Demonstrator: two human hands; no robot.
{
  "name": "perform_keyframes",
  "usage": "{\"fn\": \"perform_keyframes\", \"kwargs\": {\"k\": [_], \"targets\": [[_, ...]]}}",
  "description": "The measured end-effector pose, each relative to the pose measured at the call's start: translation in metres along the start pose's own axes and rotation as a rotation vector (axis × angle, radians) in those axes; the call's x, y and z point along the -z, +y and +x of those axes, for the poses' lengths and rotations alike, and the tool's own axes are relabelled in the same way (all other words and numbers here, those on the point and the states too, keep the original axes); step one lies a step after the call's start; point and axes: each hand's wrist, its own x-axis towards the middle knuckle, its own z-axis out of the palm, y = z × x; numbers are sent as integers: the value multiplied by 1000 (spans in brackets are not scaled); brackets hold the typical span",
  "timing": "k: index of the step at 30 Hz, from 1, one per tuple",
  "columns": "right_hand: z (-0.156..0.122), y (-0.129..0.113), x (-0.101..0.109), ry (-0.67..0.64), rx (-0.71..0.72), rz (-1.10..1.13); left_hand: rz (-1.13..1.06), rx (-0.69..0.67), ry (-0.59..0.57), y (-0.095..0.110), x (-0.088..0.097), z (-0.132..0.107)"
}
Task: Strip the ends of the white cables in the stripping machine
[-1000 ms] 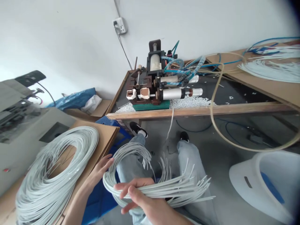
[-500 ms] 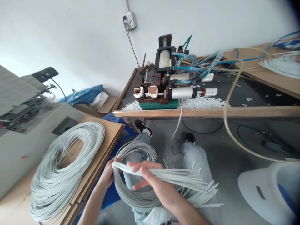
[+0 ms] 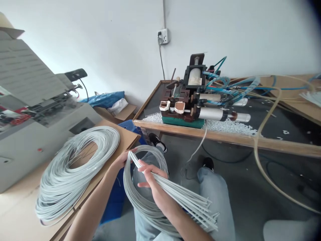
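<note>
A bundle of pale grey cut wires (image 3: 140, 197) loops over my lap, its loose ends (image 3: 200, 209) fanning toward the lower right. My left hand (image 3: 121, 160) pinches the bundle at its upper left bend. My right hand (image 3: 152, 182) is wrapped around the straight run of the same wires, fingers over them. A big coil of the same grey wire (image 3: 75, 167) lies on brown cardboard (image 3: 125, 139) to my left, just beside my left hand.
A pneumatic wire-stripping machine (image 3: 198, 100) with blue hoses stands on a wooden-edged bench (image 3: 225, 137), white scraps (image 3: 225, 125) heaped in front of it. A grey machine (image 3: 32, 134) stands at left. A yellowish hose (image 3: 260, 157) hangs off the bench. My legs and shoes are below.
The view swung left and tilted. Both hands rose with the bundle; my left hand went from touching it to pinching its bend, and the wire ends now point down right.
</note>
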Motion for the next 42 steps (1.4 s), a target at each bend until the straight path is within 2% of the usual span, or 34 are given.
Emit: {"fn": "perform_keyframes", "kwargs": {"k": [3,5,7,9,11,13,14,15,17,19,22,25,29,31,38,42], "targets": [[13,2,9,12,19,-78,107,-17,20,-3,-7,2],[22,-2,19,14,31,-125,153,-93,73,3,-12,1],[29,-8,28,9,50,-164,175,-211,144,18,-18,-4],[34,-14,32,6,64,-211,178,-351,199,42,-27,-18],[35,-20,32,10,64,-273,173,-486,172,70,-41,-42],[33,-26,29,34,53,-336,231,-664,7,96,-58,-72],[31,-28,29,51,50,-367,281,-717,-123,106,-66,-86],[29,-31,29,75,51,-396,319,-732,-259,114,-74,-98],[25,-37,34,134,65,-442,348,-680,-454,121,-86,-113],[26,-44,42,161,100,-413,366,-644,-534,119,-93,-115],[31,-50,53,123,152,-237,420,-691,-516,107,-93,-104],[34,-49,56,123,153,-100,496,-762,-526,98,-89,-93],[30,-42,51,178,132,36,538,-780,-412,94,-85,-85],[29,-40,50,196,135,66,523,-788,-392,93,-85,-83],[35,-42,49,182,261,26,542,-790,-443,94,-90,-89],[37,-40,50,202,228,27,519,-742,-509,94,-84,-87]]}}
